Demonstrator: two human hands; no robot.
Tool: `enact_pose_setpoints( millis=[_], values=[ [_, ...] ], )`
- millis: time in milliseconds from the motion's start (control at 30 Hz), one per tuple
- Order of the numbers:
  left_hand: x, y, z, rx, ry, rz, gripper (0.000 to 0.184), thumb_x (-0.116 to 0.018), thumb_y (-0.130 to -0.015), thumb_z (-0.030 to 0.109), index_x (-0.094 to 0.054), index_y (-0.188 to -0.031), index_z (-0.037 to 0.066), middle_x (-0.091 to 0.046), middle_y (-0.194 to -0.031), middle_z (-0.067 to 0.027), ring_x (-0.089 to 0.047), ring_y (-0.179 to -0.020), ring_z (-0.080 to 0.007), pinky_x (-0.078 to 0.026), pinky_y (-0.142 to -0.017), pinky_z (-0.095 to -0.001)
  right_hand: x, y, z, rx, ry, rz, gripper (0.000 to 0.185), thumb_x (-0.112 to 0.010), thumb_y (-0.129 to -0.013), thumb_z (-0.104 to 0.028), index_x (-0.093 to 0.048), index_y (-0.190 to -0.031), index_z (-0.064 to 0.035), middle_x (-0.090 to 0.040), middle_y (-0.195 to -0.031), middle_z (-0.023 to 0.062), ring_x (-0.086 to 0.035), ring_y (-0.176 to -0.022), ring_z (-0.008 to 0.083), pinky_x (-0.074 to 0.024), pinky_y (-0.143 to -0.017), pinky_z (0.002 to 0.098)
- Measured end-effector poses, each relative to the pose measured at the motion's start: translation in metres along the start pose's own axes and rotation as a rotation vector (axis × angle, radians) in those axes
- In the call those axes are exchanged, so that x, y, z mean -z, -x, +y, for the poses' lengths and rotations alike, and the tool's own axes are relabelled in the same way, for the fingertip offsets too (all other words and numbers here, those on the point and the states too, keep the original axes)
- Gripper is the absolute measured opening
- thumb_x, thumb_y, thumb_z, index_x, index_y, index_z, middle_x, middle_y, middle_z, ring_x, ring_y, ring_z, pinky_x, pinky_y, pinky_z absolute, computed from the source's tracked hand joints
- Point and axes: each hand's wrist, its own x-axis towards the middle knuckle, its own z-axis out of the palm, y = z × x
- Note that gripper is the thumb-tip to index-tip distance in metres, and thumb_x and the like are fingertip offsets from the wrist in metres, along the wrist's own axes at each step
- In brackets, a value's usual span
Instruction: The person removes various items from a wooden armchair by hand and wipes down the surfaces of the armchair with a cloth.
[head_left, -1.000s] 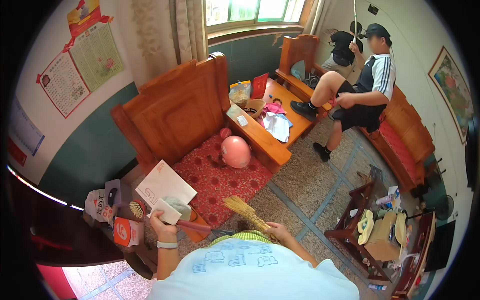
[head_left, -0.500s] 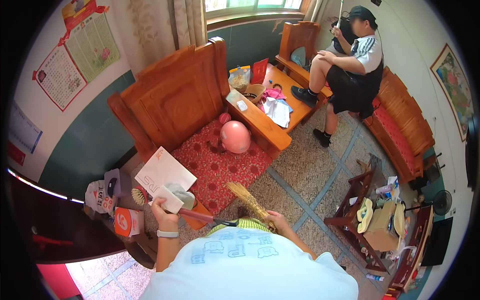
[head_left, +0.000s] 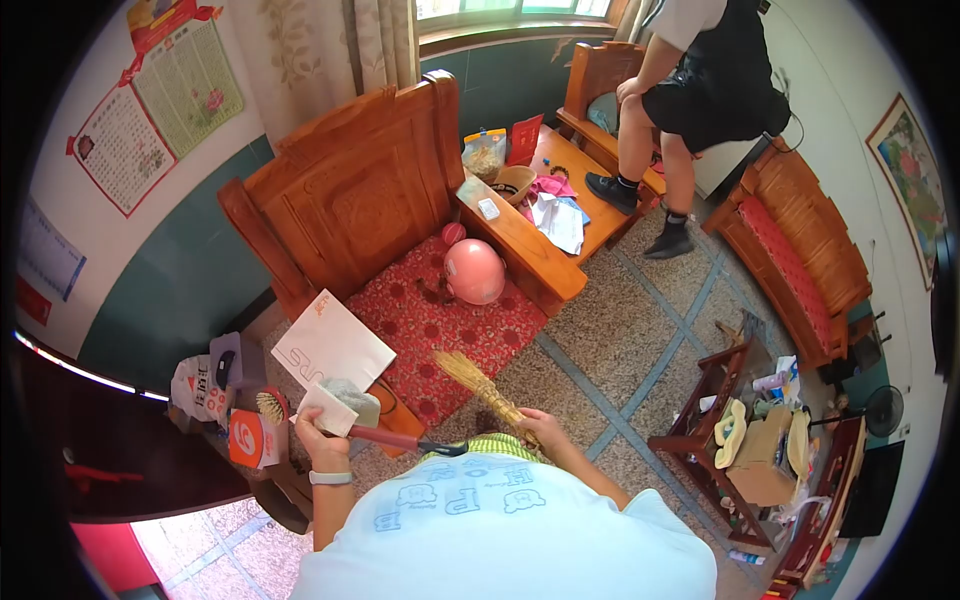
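Note:
My left hand [head_left: 325, 440] is closed around a white folded piece [head_left: 328, 411] and a brush with a reddish-brown handle [head_left: 385, 436] ending in a black loop. A round bristle head [head_left: 270, 405] shows left of this hand, roughly in line with the handle. Grey cloth [head_left: 350, 398] bulges beside the white piece; whether my fingers touch it I cannot tell. My right hand [head_left: 545, 430] grips a small straw broom [head_left: 480, 385] whose bristles point up and left, towards the red-cushioned chair [head_left: 420, 345].
A white box [head_left: 335, 345] sits at the chair's left side, with a pink ball [head_left: 474, 272] on the cushion. Beyond stands a wooden side table [head_left: 590, 210]. One person [head_left: 690, 100] has a foot on it. A cluttered rack [head_left: 750, 450] is at right.
The person by the side table has risen and leans higher, head now out of view. My right hand and the straw broom have shifted slightly left and up. My left hand moves slightly left.

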Motion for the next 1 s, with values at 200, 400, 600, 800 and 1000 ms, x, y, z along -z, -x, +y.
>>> enact_pose_setpoints(
  millis=[200,400,600,800,1000],
  values=[
    [-0.009,0.005,0.001,-0.056,-0.008,0.001,0.041,-0.051,-0.058,0.01,-0.056,-0.098,0.003,-0.059,-0.095,-0.0106,-0.057,-0.09,-0.0327,-0.047,-0.084,-0.0434,0.004,-0.009,0.017,-0.01,0.055,-0.006,0.052,-0.063,-0.072,-0.012,-0.048,-0.12,0.0016,-0.062,-0.079,0.0088,-0.055,-0.049,0.0133,-0.0414,-0.04,0.025],
    [-0.003,0.008,0.005,-0.086,-0.015,0.023,0.031,-0.05,-0.06,0.008,-0.056,-0.09,0.004,-0.058,-0.092,-0.0083,-0.056,-0.091,-0.0284,-0.047,-0.084,-0.0402,0.005,-0.018,0.034,0.008,0.206,0.063,0.052,-0.062,-0.071,-0.009,-0.049,-0.12,0.0028,-0.062,-0.088,0.0109,-0.059,-0.065,0.0144,-0.0463,-0.053,0.0237],
    [0.023,0.035,0.028,-0.062,0.003,0.071,0.03,-0.05,-0.061,0.008,-0.056,-0.09,0.003,-0.058,-0.091,-0.0084,-0.058,-0.087,-0.0286,-0.049,-0.08,-0.039,-0.016,-0.022,0.022,0.036,0.221,0.025,0.044,-0.058,-0.076,-0.006,-0.05,-0.118,0.0033,-0.061,-0.095,0.0117,-0.061,-0.072,0.0163,-0.0487,-0.057,0.0261],
    [0.077,0.036,0.045,-0.115,0.041,0.106,0.03,-0.05,-0.06,0.008,-0.056,-0.089,0.003,-0.058,-0.091,-0.0091,-0.058,-0.088,-0.0294,-0.048,-0.082,-0.0395,-0.068,-0.018,-0.01,0.021,0.252,0.083,0.045,-0.059,-0.075,-0.007,-0.05,-0.118,0.0032,-0.06,-0.077,0.0082,-0.056,-0.054,0.0144,-0.0437,-0.043,0.0276],
    [0.088,0.035,0.052,-0.078,0.034,0.144,0.035,-0.049,-0.06,0.007,-0.056,-0.094,0.001,-0.059,-0.094,-0.0109,-0.057,-0.091,-0.0304,-0.048,-0.084,-0.0409,-0.088,-0.026,0.0,0.08,0.129,0.238,0.046,-0.056,-0.073,-0.006,-0.046,-0.116,0.0059,-0.056,-0.068,0.0082,-0.051,-0.044,0.0146,-0.0408,-0.038,0.0263]
  ],
)
